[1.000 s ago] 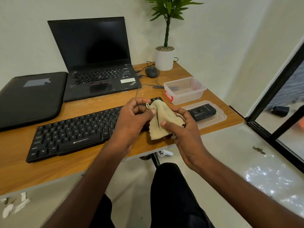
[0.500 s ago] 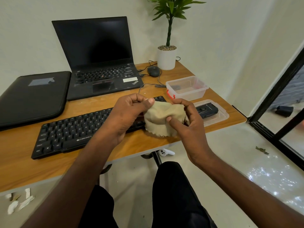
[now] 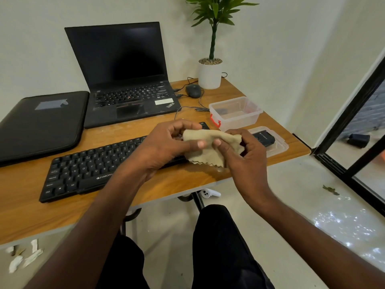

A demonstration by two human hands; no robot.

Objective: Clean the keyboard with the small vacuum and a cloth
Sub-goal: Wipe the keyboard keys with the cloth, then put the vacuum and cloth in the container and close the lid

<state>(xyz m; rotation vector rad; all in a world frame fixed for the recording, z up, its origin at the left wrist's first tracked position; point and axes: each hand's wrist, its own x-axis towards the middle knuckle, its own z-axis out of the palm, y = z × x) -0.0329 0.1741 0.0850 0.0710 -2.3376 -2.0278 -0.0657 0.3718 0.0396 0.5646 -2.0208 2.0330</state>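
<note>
Left hand [image 3: 164, 147], right hand [image 3: 243, 151] pinch cloth [image 3: 210, 149] above keyboard [image 3: 89, 165].

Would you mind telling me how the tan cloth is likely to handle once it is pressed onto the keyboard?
The cloth is probably floppy: it sags and folds between the left hand and right hand. It looks thin and light, so it would likely bunch rather than slide flat over the keyboard.

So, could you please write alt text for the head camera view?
Both hands, left hand and right hand, pinch a beige zigzag-edged cloth above a black keyboard on a wooden desk. An open black laptop stands behind.
</note>
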